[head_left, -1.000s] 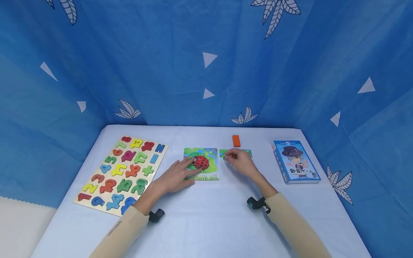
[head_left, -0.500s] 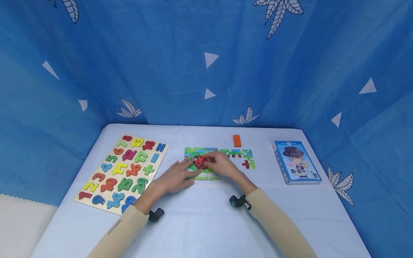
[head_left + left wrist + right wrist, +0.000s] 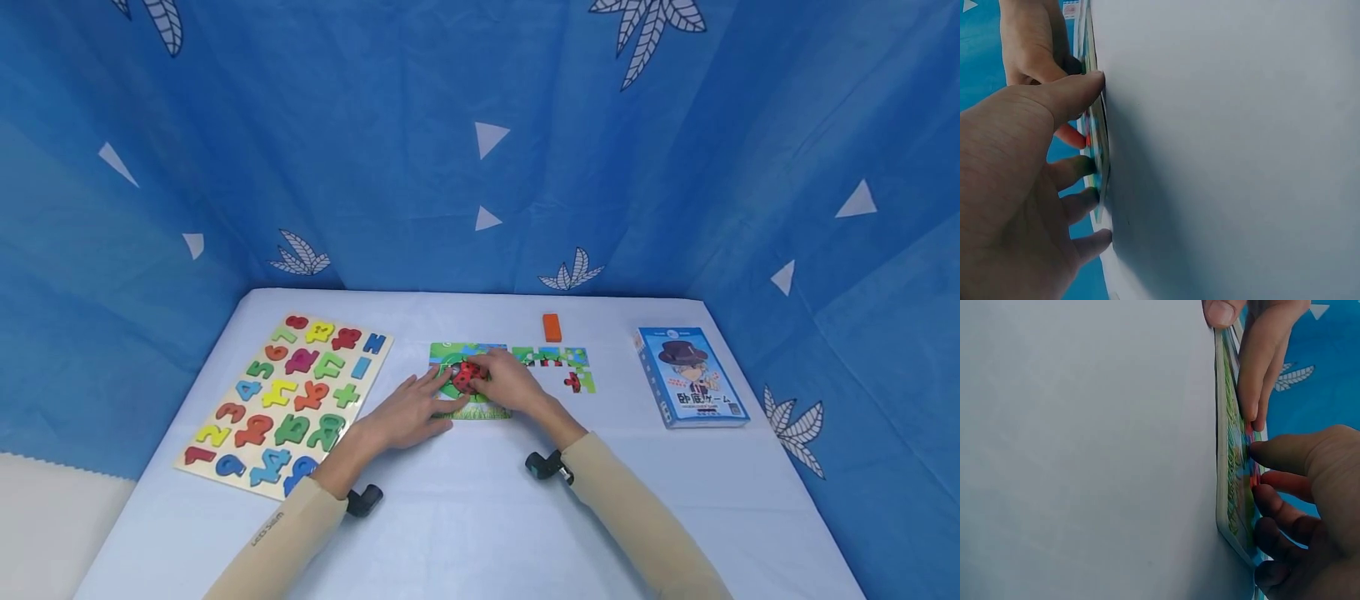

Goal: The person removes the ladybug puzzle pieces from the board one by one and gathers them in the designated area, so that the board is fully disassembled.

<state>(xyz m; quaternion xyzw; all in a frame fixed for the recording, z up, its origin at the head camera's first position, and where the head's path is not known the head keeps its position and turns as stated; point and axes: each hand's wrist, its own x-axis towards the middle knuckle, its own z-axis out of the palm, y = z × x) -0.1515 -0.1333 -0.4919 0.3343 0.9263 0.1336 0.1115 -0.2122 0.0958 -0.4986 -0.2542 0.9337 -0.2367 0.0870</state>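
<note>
- Dead centre of the head view, here's the ladybug jigsaw puzzle (image 3: pixel 487 412), flat on the white-covered table (image 3: pixel 480 517), with both hands on it.
- The left hand (image 3: pixel 405 417) comes in from the lower left, fingers spread and loosely straight across the puzzle's left side. Its thumb sits at the near left corner, and there's no grip to speak of.
- In from the lower right, the right hand (image 3: pixel 513 383) has its fingers bent down onto the red ladybug. The right wrist view shows thumb and fingertips at the puzzle's face, close together around a patch of red; whether a piece is actually pinched there, I can't tell.
- Just right of the puzzle, a row of loose jigsaw pieces (image 3: pixel 573 358) in green and blue, with a red-marked piece (image 3: pixel 573 382) below its right end.
- Up above that row, an orange block (image 3: pixel 552 327) near the table's back edge.
- Over on the left of the frame, a wooden number board (image 3: pixel 346 367) lies at a slant, loaded with bright numerals; the left forearm overlaps its lower right corner.
- Right side of the frame: a blue game box (image 3: pixel 697 375), a figure in a dark hat on its cover.
- Beige sleeves (image 3: pixel 645 508) on both arms, a black wrist camera (image 3: pixel 365 501) showing at each cuff.
- Behind it all, a blue curtain (image 3: pixel 420 167) printed with white leaves and triangles.
</note>
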